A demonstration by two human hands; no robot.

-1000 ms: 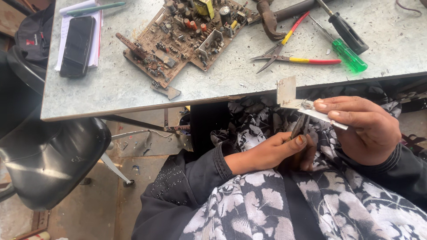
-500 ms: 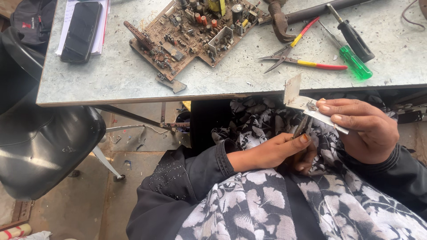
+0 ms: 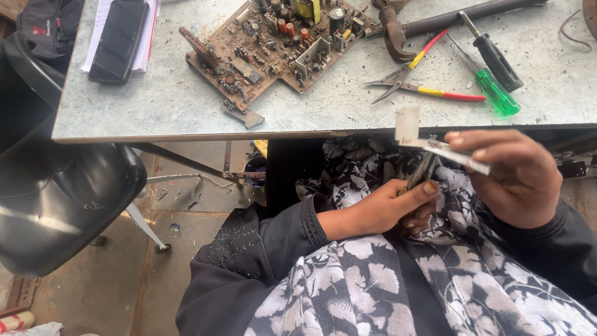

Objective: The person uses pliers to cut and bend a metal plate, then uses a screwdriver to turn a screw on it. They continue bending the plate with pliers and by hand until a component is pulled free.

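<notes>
My right hand (image 3: 519,177) holds a small pale metal bracket (image 3: 429,140), with a flat tab sticking up at its left end, just below the table's front edge. My left hand (image 3: 388,208) grips a slim dark tool (image 3: 423,171) whose tip meets the bracket from below. Both hands work over my lap, which is covered in black-and-white flowered cloth (image 3: 398,280). How the tool's tip bites on the bracket is hidden by my fingers.
On the grey table (image 3: 168,109) lie a brown circuit board (image 3: 273,43), red-and-yellow pliers (image 3: 423,87), a green-handled screwdriver (image 3: 491,87), a black-handled screwdriver (image 3: 494,53), a rusty pipe tool (image 3: 429,25) and a black phone on papers (image 3: 118,37). A black chair (image 3: 59,199) stands left.
The view has shifted slightly, so the table and chair sit a little further right. My hands keep the same hold on the bracket and the tool.
</notes>
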